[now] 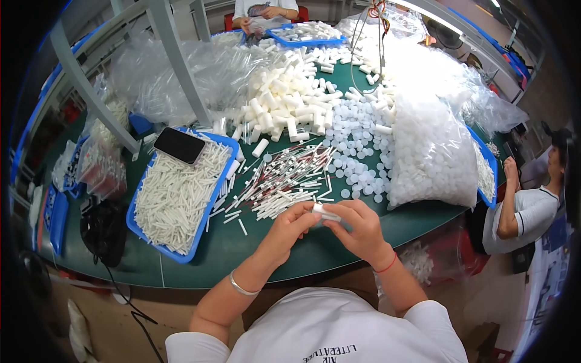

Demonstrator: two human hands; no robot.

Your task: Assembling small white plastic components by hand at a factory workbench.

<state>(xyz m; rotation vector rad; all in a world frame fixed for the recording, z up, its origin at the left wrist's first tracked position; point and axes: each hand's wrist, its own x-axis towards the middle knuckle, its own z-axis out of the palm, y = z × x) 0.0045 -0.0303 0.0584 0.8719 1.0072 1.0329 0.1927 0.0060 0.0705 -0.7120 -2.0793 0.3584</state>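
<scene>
Above the near edge of the green table, my left hand and my right hand meet with their fingers closed on one small white cylinder. The fingers cover much of it. Just beyond them lies a loose heap of thin white sticks with dark red parts. Small round translucent caps are spread out past my right hand. Farther back is a pile of thicker white cylinders.
A blue tray of short white sticks stands left, a phone on it. Right is a full clear bag of caps. Grey posts rise at the left. One person sits right, another at the far side.
</scene>
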